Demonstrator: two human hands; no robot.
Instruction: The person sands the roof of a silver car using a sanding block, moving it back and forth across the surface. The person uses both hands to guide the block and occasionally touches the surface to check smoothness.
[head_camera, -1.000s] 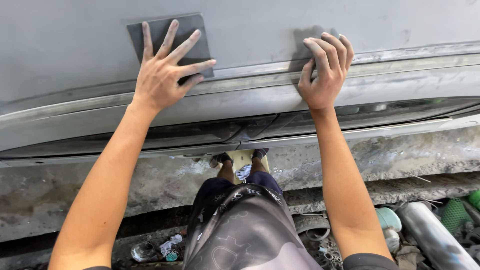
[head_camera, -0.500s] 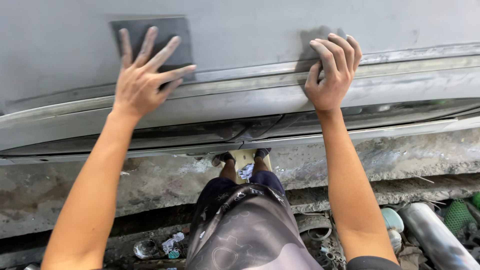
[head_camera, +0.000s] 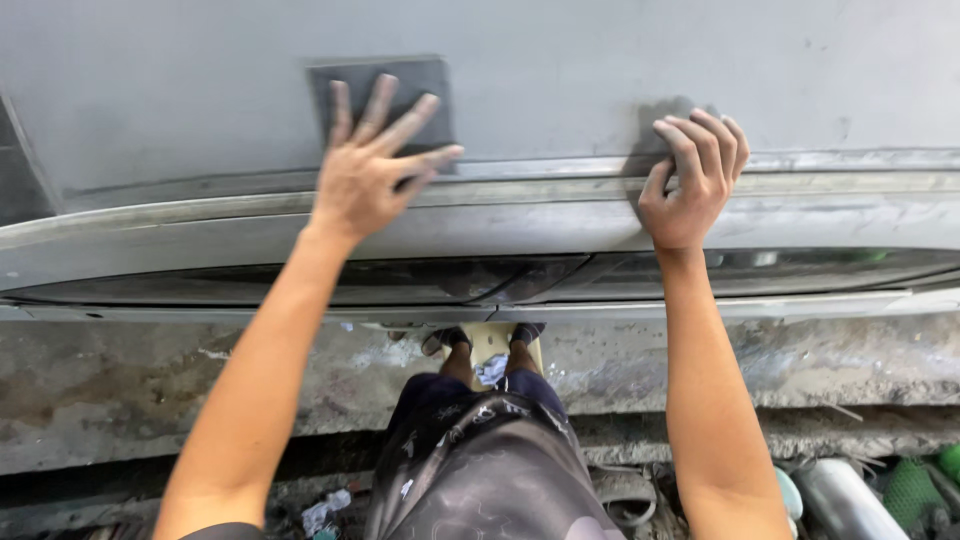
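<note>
A grey vehicle body panel (head_camera: 600, 60) fills the top of the view. My left hand (head_camera: 365, 180) lies flat on it with fingers spread, pressing a dark grey square sandpaper sheet (head_camera: 425, 85) against the panel. My right hand (head_camera: 690, 180) rests farther right with its fingers curled over a smaller dark patch (head_camera: 645, 135), which looks like a second piece of sandpaper, just above the panel's lower crease (head_camera: 850, 185). Both arms are stretched out.
Below the panel runs a dark sill gap (head_camera: 300, 285), then rough concrete ground (head_camera: 120, 390). My feet (head_camera: 485, 340) stand near the panel's base. A metal cylinder (head_camera: 850, 505), a green object (head_camera: 905, 490) and litter (head_camera: 325, 510) lie at the bottom.
My left hand slid the sandpaper sheet to the left along the panel, then back to the right. My right hand has kept its place on the dark patch.
</note>
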